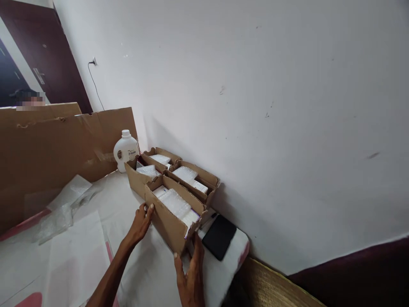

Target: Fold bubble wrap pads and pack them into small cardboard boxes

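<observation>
An open-topped cardboard box (166, 226) stands at the near end of a cluster of similar boxes. Inside it, a bubble-wrap pouch (175, 202) lies over white packs. My left hand (140, 224) rests against the long left side of this box, thumb and fingertips on the cardboard. At its near end, my right hand (191, 273) holds the lower corner, thumb on the left face and fingers round the end; some fingertips are hidden. Behind it are more cardboard boxes (136, 181), also holding bubble-wrap pouches and packs.
A white jug (126, 151) stands behind the boxes, beside a tall cardboard panel (64, 153). A black flat device (219, 236) lies right of the near box, by the wall (287, 128). Clear plastic wrap (67, 209) lies at left. Another person's head (27, 99) shows beyond the panel.
</observation>
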Available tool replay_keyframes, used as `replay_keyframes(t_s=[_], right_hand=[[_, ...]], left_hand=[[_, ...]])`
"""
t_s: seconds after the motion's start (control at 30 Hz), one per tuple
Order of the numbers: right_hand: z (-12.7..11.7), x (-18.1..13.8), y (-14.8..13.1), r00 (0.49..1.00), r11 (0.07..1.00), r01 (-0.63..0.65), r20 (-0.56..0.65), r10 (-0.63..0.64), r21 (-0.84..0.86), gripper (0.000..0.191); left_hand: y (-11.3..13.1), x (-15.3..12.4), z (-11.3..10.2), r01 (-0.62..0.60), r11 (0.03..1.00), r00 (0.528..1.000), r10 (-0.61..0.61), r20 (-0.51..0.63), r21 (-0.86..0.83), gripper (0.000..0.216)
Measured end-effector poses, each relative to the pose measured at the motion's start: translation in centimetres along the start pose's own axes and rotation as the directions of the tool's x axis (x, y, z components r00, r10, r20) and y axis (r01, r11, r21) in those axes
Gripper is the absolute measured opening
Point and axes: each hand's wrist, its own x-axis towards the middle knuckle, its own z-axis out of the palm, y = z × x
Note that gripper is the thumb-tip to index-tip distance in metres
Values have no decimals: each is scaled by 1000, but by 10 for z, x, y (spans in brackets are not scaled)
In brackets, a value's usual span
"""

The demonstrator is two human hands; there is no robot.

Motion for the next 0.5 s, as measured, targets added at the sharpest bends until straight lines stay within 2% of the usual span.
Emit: replay_keyframes(t_s=[0.2, 0.3, 0.4, 0.5], right_hand=[[14, 5, 7, 998, 997, 63, 5, -63, -48, 73], [14, 8, 9, 998, 998, 52, 32, -51, -28, 78], [6, 12, 15, 994, 995, 94, 56, -92, -39, 85], [-2, 15, 29, 989, 996, 86, 122, -86, 4, 85]], left_hand=[[-1, -7, 23, -6, 983, 1000, 9, 19, -182, 93], [-1, -25, 28, 0, 969, 1000, 0, 1, -248, 98], [-10, -60, 18, 4, 959, 998, -21, -58, -282, 92], [-26, -117, -15, 0, 961, 975, -61, -213, -276, 74]])
